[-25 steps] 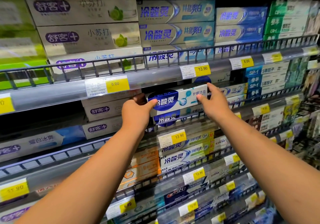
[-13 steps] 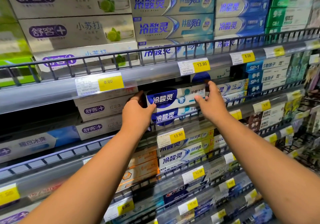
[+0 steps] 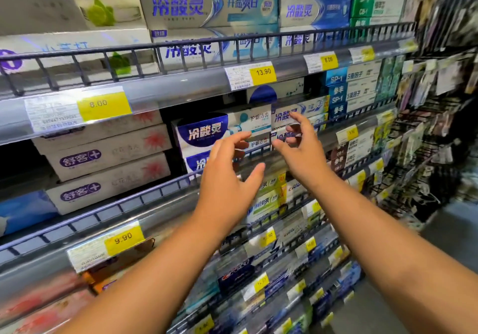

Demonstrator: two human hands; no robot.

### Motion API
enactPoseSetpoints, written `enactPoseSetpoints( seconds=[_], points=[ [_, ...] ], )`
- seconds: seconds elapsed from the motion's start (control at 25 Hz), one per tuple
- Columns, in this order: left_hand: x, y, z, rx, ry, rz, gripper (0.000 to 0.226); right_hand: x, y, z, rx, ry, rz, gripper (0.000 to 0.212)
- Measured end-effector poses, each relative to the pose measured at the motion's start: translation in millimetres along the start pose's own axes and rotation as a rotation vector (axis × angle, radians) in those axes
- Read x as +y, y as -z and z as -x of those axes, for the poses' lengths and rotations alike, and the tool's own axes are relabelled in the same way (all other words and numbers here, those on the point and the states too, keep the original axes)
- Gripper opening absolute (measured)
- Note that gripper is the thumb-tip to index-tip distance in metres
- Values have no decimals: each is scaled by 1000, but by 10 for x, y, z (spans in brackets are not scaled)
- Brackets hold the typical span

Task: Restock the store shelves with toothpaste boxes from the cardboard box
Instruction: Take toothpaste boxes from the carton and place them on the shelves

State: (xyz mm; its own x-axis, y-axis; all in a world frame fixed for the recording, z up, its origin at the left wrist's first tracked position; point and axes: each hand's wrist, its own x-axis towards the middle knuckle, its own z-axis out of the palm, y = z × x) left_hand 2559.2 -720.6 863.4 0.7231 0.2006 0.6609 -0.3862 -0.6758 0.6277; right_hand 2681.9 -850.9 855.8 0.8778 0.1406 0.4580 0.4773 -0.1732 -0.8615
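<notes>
The shelves (image 3: 181, 85) fill the view, tier on tier, each fronted by a wire rail and packed with cartons. On the middle shelf (image 3: 144, 194) a stack of white boxes (image 3: 108, 152) lies to the left, then a dark gap, then the toothpaste box (image 3: 207, 129), blue and white, lying flat on top of a like box (image 3: 198, 164) just behind the rail. The cardboard box is not in view. Both hands hover in front of that stack and hold nothing. The left hand (image 3: 227, 178) has its fingers spread and relaxed, thumb out to the side, just before the lower box. The right hand (image 3: 305, 155) has its fingers loosely curled and apart, near the top box's right end; whether a fingertip brushes the carton I cannot tell. The placing looks done, so the risk lies in the leaving. The top box rests only on the one beneath and seems set a little askew, so a finger catching its edge could drag it forward over the rail. The gap on its left gives it room to slide sideways if nudged. A sleeve-less arm sweeping low could also clip the price tag (image 3: 262, 72) overhead or the rail below.
</notes>
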Motion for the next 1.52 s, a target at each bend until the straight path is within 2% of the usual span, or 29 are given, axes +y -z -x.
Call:
enactPoseSetpoints(
  seconds=[0.28, 0.48, 0.56, 0.64, 0.72, 0.88, 1.16, 1.28, 1.4, 1.52],
  points=[
    [-244, -874, 232, -428, 97, 242, 63, 561, 599, 752, 176, -149, 74, 61],
    [-466, -1678, 765, -646, 247, 431, 69, 1118, 1026, 1615, 346, -262, 177, 62],
    [-556, -1984, 1079, -745, 246, 450, 65, 1346, 1217, 2049, 443, -346, 194, 57],
    [-654, -2251, 1419, -857, 248, 422, 54, 1617, 1390, 2525, 526, -458, 202, 43],
    [-756, -2470, 1762, -938, 306, 419, 47, 1918, 1518, 2993, 572, -543, 220, 37],
    [-972, -2875, 2448, -1043, 435, 385, 44, 2501, 1635, 3774, 536, -704, 265, 34],
    [-1827, -3627, 3599, -1207, 420, 189, 46, 3738, 1362, 4739, 467, -895, 284, 33],
    [-2356, -4045, 4047, -1314, 448, 103, 47, 4467, 1102, 5073, 446, -990, 292, 34],
    [-2912, -4564, 4513, -1386, 401, 39, 51, 5326, 905, 5455, 415, -995, 358, 38],
    [-3443, -5022, 4898, -1458, 376, 21, 54, 6134, 792, 5687, 502, -1121, 242, 35]
  ],
)
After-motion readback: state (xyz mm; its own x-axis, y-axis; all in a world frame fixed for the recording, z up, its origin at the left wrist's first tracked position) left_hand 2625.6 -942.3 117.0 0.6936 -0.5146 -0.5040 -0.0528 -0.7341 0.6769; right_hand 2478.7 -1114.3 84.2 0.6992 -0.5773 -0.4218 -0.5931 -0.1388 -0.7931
